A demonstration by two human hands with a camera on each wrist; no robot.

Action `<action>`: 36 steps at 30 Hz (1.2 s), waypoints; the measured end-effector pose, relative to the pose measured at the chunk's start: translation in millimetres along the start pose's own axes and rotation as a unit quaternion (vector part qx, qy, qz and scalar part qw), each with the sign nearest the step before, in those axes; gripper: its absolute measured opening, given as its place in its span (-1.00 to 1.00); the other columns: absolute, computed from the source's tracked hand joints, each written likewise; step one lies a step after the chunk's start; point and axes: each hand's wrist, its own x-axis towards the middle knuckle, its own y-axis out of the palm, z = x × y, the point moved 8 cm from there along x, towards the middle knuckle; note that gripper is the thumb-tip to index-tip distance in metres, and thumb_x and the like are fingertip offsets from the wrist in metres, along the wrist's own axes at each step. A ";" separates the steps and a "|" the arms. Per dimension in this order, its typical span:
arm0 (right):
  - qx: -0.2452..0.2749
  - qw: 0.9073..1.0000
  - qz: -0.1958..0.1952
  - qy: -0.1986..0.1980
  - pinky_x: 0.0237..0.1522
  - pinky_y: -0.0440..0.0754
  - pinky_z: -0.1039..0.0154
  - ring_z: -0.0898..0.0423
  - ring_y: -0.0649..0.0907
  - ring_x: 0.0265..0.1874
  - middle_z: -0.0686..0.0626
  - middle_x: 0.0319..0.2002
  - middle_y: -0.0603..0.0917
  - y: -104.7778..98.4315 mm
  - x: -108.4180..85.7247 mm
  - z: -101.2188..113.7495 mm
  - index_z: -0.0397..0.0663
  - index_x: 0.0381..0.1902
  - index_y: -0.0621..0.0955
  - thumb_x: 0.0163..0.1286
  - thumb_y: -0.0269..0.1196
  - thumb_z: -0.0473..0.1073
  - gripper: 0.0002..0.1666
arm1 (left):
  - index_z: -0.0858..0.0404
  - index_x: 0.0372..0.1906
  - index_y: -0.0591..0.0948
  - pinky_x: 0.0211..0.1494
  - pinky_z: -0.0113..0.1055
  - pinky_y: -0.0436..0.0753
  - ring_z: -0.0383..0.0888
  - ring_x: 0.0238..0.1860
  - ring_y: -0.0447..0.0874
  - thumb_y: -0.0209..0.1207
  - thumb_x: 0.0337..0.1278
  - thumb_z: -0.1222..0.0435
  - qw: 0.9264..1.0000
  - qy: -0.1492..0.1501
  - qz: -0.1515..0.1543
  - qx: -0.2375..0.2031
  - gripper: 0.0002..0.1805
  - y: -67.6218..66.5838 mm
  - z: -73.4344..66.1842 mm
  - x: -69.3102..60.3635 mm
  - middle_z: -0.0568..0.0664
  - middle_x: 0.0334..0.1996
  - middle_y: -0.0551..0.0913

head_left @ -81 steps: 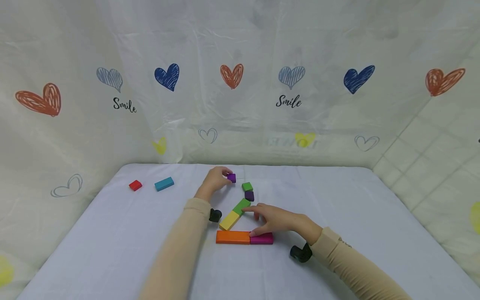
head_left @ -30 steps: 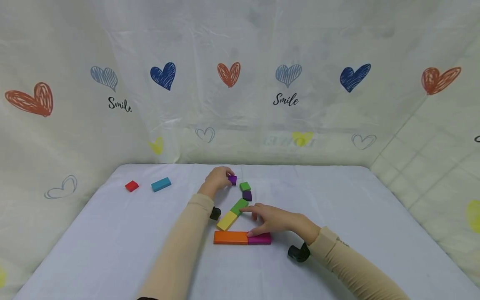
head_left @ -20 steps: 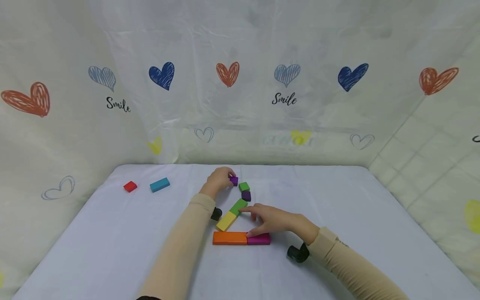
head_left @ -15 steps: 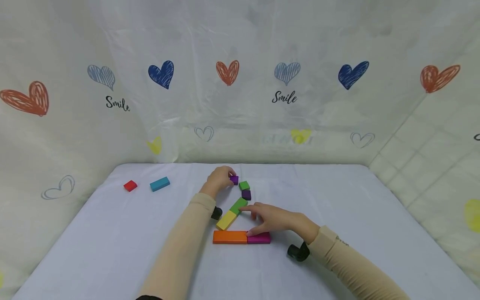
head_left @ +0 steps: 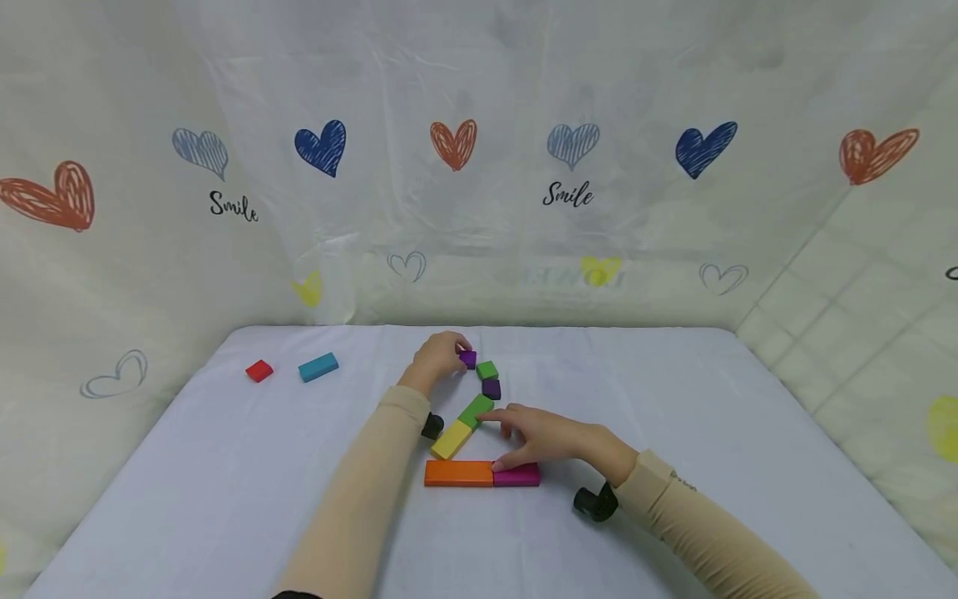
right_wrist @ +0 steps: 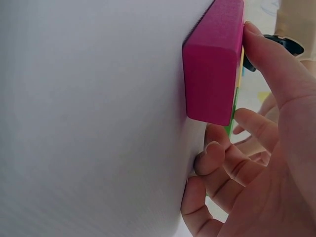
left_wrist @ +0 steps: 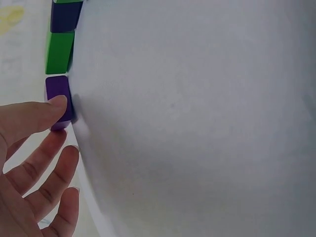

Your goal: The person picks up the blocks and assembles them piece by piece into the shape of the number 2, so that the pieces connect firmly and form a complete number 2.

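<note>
Far on the table, my left hand [head_left: 436,358] pinches a small purple block [head_left: 467,359]. In the left wrist view the thumb lies on top of that block. A small gap separates it from a small green block [head_left: 487,370], followed by a dark purple block [head_left: 491,388]. A longer green block [head_left: 475,410] and a yellow block [head_left: 451,441] continue the curve towards an orange block [head_left: 458,473]. My right hand [head_left: 550,434] rests its thumb on the magenta block [head_left: 518,476] beside the orange one. Its index fingertip touches the longer green block.
A red block [head_left: 259,371] and a blue block [head_left: 318,367] lie apart at the far left of the white-covered table [head_left: 187,499]. Behind the table hangs a pale curtain [head_left: 494,225] printed with hearts.
My left hand has shifted the purple block slightly right and nearer, narrowing the gap to the small green block. My right hand stays at the magenta and green blocks. The view has shifted slightly.
</note>
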 end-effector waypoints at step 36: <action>0.007 1.000 0.002 0.000 -0.16 0.54 0.22 0.12 0.50 -0.18 0.11 -0.08 0.51 -1.3 0.3 -3.1 0.10 0.50 0.40 0.30 0.47 0.11 -0.12 | 0.15 0.20 0.69 0.19 -0.03 0.57 0.05 0.08 0.61 0.36 0.18 0.46 1.000 0.002 0.002 -0.021 -0.53 -0.6 0.5 -0.2 0.15 0.09 0.66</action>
